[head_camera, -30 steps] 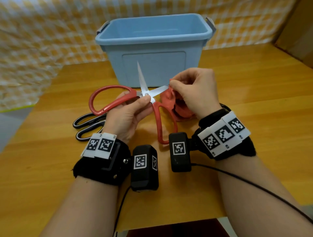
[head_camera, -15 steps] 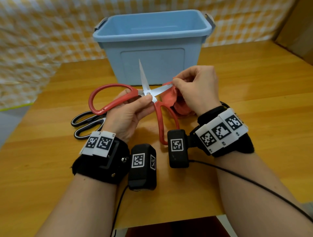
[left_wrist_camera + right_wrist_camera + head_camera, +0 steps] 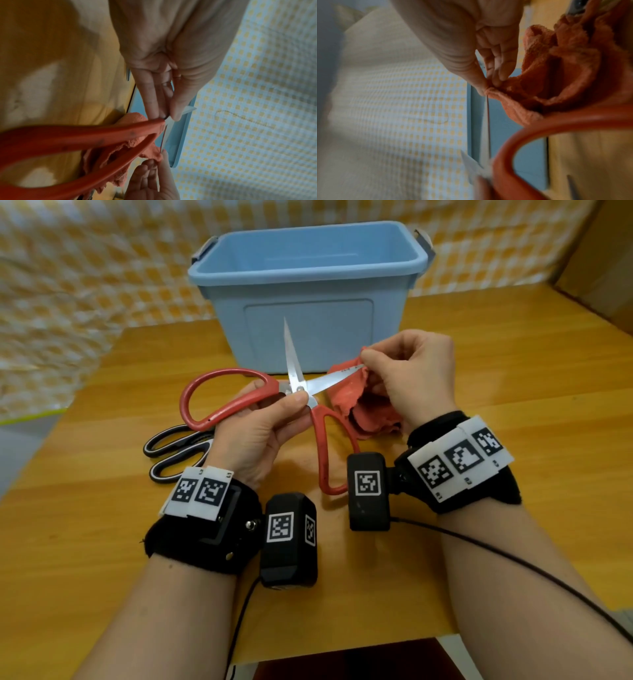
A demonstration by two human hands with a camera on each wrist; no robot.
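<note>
Red scissors [image 3: 239, 406] pinched at the pivot by left hand [image 3: 253, 436]; right hand [image 3: 414, 374] pinches cloth [image 3: 363, 409], seemingly hiding one blade tip.

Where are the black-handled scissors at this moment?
In the head view the black-handled scissors lie on the wooden table at left, partly hidden behind the left hand, just below the handle loop of the red scissors.

A big blue box [image 3: 308, 326] stands open at the back of the wooden table [image 3: 513, 378]. Black scissors [image 3: 178, 453] lie flat on the left. A yellow and white checked cloth [image 3: 85, 285] hangs behind.
</note>
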